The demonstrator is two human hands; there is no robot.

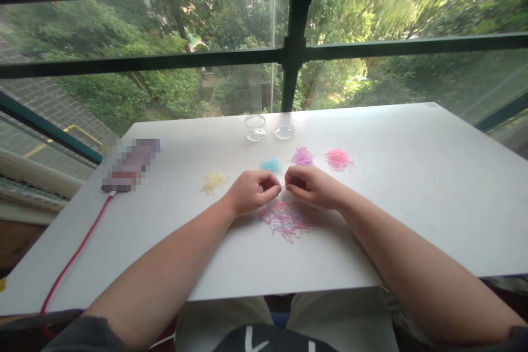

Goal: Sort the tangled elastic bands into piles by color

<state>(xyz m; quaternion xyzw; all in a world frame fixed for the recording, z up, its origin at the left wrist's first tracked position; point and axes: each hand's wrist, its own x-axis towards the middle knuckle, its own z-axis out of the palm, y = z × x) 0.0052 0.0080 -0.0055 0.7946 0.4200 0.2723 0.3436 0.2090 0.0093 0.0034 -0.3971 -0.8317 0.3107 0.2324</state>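
Observation:
My left hand (256, 191) is closed in a pinch, thumb against fingertips. Facing it, my right hand (311, 186) pinches in the same way, the fingertips almost meeting. A thin pale strand, seemingly a small rubber band (282, 187), spans the gap between them; its shape is hard to make out. Just below lies a loose pile of mixed pink and purple rubber bands (287, 221). Beyond the hands are separate heaps: blue rubber bands (271, 166), purple rubber bands (303, 156) and pink rubber bands (338, 159). Yellow rubber bands (215, 181) lie to the left.
A clear round container (255, 128) stands near the white table's (198, 143) far edge, beside a clear shallow lid or dish (284, 132). On the left lies a blurred-out device (131, 166) with a red cable (78, 253) running off the near edge. Windows rise behind.

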